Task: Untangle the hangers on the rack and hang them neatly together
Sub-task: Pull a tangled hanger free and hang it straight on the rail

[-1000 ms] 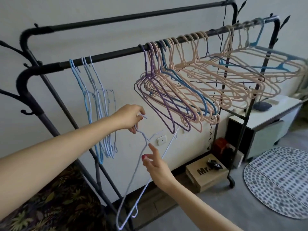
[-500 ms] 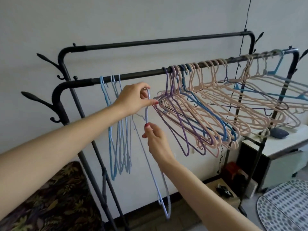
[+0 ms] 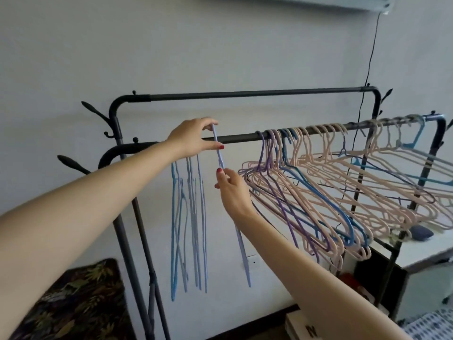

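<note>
A black clothes rack has a front rail (image 3: 240, 138) and a higher back rail. My left hand (image 3: 193, 138) pinches the hook of a pale lilac hanger (image 3: 242, 246) right at the front rail. My right hand (image 3: 231, 190) holds the same hanger just below its neck. Several light blue hangers (image 3: 188, 217) hang edge-on to the left of it. A tangled bunch of purple, blue and pink hangers (image 3: 318, 192) fills the rail to the right, splayed at angles.
A floral-patterned cushion or seat (image 3: 73, 303) sits at the lower left. A white table (image 3: 429, 256) stands behind the rack's right end, with a cardboard box (image 3: 301, 327) on the floor. A black cable (image 3: 367, 69) runs down the wall.
Both hands have lifted the lilac hanger up from below the rail until its hook is at the front rail. The view has tilted upward.
</note>
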